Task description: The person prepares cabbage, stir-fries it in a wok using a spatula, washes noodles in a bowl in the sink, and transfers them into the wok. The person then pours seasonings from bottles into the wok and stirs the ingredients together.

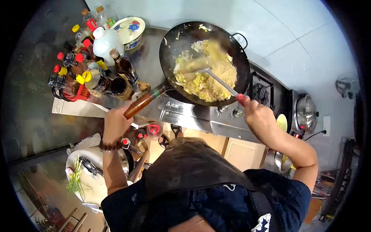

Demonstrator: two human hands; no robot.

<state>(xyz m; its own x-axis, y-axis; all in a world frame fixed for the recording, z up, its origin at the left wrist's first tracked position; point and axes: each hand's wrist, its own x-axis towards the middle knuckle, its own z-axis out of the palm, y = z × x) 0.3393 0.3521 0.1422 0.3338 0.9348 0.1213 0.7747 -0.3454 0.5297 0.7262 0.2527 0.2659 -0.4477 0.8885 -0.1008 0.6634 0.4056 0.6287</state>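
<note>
A large black wok (170,46) sits on the stove, holding noodles (222,75) mixed with pale cabbage pieces. My left hand (116,123) is closed around the wok's brown wooden handle (141,103); a thin white stick-like thing passes by that hand. In my right hand (257,116) is the red grip of a metal spatula (224,84), whose head reaches into the food. Some food above the noodles is blurred by motion. Steam veils part of the wok's left side.
Bottles and a white jug (106,48) crowd the counter's left, beside a lidded floral bowl (133,33). A second burner (261,92) and a steel pot (307,112) stand at right. Green onions (76,179) lie at lower left.
</note>
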